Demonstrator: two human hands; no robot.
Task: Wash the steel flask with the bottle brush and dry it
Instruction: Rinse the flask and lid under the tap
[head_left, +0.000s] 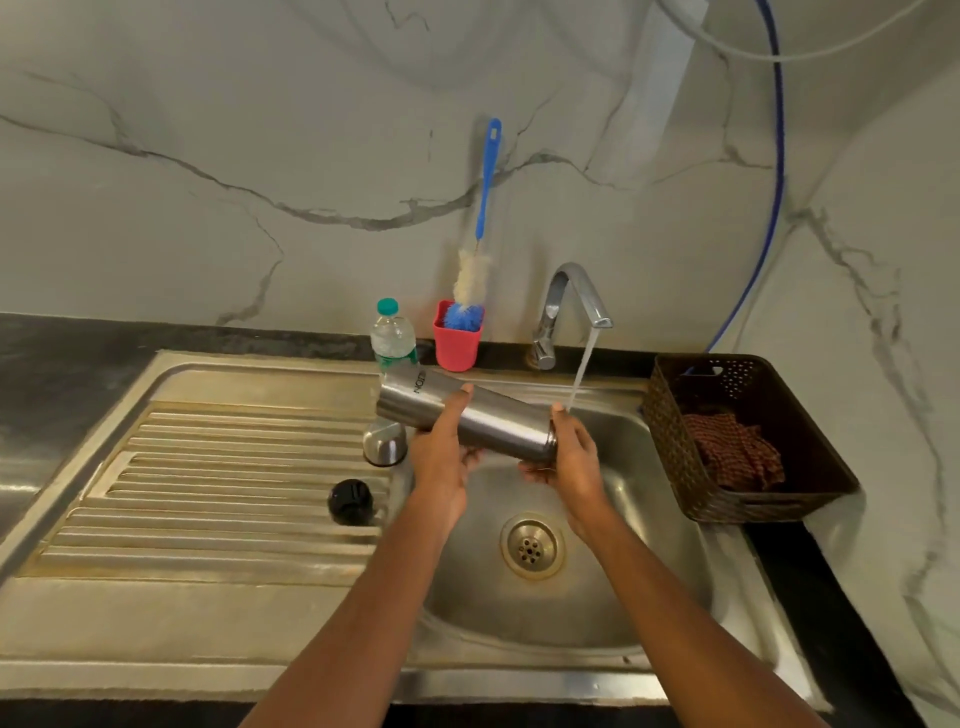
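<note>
Grey-veined marble wall behind, a stainless steel sink (597, 597) with its ribbed drainboard (208, 467) below, and the chrome tap (566, 291) is running a thin stream of water (584, 364) into the basin.

I hold the brushed steel flask (498, 418) over the basin, lying nearly level. Its long axis runs left to right, with the base up and away at the left and the neck end lower at the right. My left hand (441, 462) wraps the middle of the body, thumb over the top and fingers curled beneath. My right hand (571, 462) cups the neck end, thumb above and fingertips below, so the mouth itself is hidden behind my palm.

The stream falls just beyond my right thumb, so the neck end is the nearer one to the water. I judge that a short shift right, with the mouth tipped up, would let it fill.

The blue-handled bottle brush (485, 176) stands untouched in the red plastic cup (457, 345) at the wall, well apart from both hands, slightly nearer the left. The round black cap (350, 501) and the small steel lid cup (384, 447) sit on the drainboard. A checked cloth (732, 452) lies in the brown woven basket (670, 415) to my right.
</note>
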